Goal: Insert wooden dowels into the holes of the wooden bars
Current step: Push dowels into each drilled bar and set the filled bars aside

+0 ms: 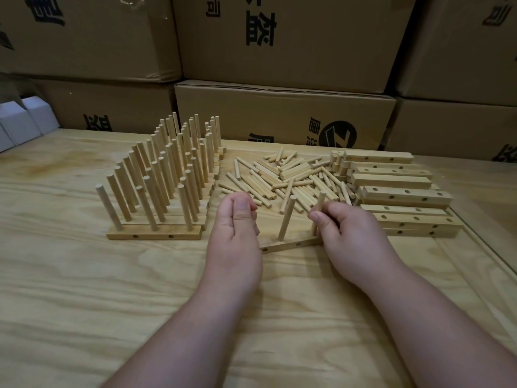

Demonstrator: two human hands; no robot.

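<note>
While the right hand (340, 229) pinches 1 upright dowel (319, 211) in the wooden bar (291, 245), the left hand (235, 225) curls, seemingly holding nothing.

The right hand (340, 224) pinches an upright dowel (319, 211) in the bar (291, 245); the left hand (236, 219) hovers curled.

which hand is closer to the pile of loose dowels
Right. The right hand grips a dowel at the loose dowels' near edge; the left hand is curled just left of them, holding nothing visible.
</note>
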